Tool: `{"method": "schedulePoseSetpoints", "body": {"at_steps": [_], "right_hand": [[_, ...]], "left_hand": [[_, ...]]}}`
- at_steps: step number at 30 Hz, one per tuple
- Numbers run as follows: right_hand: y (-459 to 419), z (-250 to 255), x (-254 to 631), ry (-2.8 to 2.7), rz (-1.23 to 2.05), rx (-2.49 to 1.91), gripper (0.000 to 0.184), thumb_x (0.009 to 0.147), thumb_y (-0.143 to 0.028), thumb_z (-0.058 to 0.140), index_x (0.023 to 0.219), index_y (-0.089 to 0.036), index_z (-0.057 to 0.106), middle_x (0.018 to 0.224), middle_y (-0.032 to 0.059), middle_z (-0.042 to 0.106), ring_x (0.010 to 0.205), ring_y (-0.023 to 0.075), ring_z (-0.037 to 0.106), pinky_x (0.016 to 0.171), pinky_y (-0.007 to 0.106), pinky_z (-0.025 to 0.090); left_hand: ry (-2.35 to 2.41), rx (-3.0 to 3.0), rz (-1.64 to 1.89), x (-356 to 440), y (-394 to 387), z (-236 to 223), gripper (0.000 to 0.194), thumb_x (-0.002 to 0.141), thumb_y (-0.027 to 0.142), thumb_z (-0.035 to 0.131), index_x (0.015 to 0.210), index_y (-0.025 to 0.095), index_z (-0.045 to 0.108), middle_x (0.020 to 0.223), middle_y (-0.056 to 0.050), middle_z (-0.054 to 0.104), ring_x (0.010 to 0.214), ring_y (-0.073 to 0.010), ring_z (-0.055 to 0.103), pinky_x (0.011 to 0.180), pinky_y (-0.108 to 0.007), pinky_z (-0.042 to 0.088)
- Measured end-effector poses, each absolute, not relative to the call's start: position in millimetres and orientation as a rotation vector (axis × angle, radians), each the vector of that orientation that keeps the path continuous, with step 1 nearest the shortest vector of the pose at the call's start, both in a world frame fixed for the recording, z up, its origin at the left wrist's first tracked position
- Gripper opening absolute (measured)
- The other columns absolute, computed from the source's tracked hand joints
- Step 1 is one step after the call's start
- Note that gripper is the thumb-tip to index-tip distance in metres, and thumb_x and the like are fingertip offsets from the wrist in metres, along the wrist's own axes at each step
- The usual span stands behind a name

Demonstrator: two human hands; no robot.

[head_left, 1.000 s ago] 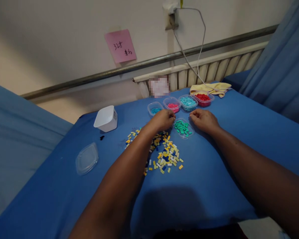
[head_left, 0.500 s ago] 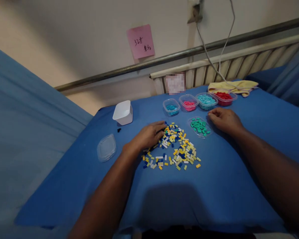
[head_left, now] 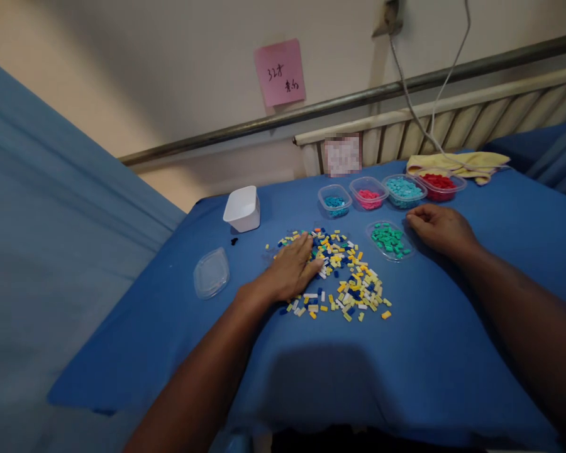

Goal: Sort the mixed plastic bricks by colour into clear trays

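My left hand (head_left: 290,270) lies flat, fingers stretched out, on the left side of a scattered pile of small yellow, white and blue bricks (head_left: 346,280) on the blue cloth. My right hand (head_left: 441,228) rests on the cloth with its fingers curled in, just right of a clear dish of green bricks (head_left: 389,240); what it holds, if anything, is hidden. Behind stand clear tubs with teal bricks (head_left: 334,201), pink bricks (head_left: 368,194), light blue bricks (head_left: 404,189) and red bricks (head_left: 439,183).
A white tub (head_left: 243,209) stands at the back left, a clear lid (head_left: 211,272) lies in front of it, and a small black piece (head_left: 234,241) sits between. A yellow cloth (head_left: 471,162) and a cable (head_left: 424,126) lie at the back right. Blue drapes flank the table.
My left hand drew back from the tubs and now lies flat on the brick pile. My right hand stayed beside the green dish. The view swung left.
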State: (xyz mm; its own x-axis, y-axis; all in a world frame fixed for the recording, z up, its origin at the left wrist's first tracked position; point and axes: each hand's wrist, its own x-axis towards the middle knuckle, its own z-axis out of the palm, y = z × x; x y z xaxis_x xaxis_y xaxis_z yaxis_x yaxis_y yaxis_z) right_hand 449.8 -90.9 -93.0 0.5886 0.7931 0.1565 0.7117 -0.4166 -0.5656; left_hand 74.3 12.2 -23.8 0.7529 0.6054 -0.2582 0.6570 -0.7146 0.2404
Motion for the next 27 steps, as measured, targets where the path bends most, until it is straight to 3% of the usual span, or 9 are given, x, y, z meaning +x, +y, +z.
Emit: {"method": "schedulePoseSetpoints", "body": {"at_steps": [3,8,18,27], "right_hand": [[-91.9,-91.9,448.9,-1.187,0.183,-2.236,0.033,0.096,-0.047,0.06,0.11,-0.024,0.081,0.102,0.0096,0.083,0.09,0.0293,0.073,0.075,0.04,0.049],[-91.7,-92.5,449.0,-1.176,0.191,-2.249,0.034,0.095,-0.049,0.06,0.108,-0.025,0.081,0.099,0.0078,0.082,0.086,0.0273,0.071,0.072,0.038,0.046],[-91.4,-90.1,447.2,-1.171,0.187,-2.269,0.036,0.095,-0.049,0.059,0.109,-0.025,0.081,0.102,0.0082,0.083,0.088,0.0264,0.07,0.072,0.036,0.044],[-91.5,-89.6,446.9,-1.162,0.212,-2.273,0.037,0.096,-0.049,0.059,0.112,-0.024,0.081,0.104,0.0083,0.083,0.09,0.0261,0.071,0.074,0.036,0.045]], "left_hand": [[0.863,2.691,-0.176,100.3,-3.2,-28.6,0.088,0.111,0.073,0.025,0.178,0.017,0.019,0.186,-0.014,0.006,0.174,-0.032,0.004,0.14,-0.053,0.007],[0.73,2.726,-0.239,100.0,-34.3,-22.9,0.091,0.109,0.077,0.025,0.178,0.016,0.022,0.185,-0.014,0.007,0.174,-0.03,0.004,0.141,-0.05,0.01],[0.941,2.746,-0.235,31.2,-56.6,-17.7,0.086,0.11,0.075,0.033,0.178,0.023,0.028,0.184,-0.013,0.021,0.172,-0.0356,0.017,0.139,-0.057,0.015],[1.105,2.633,-0.197,16.2,-41.9,-13.8,0.081,0.113,0.067,0.029,0.178,0.018,0.023,0.185,-0.014,0.016,0.173,-0.0321,0.014,0.139,-0.058,0.013]]}}
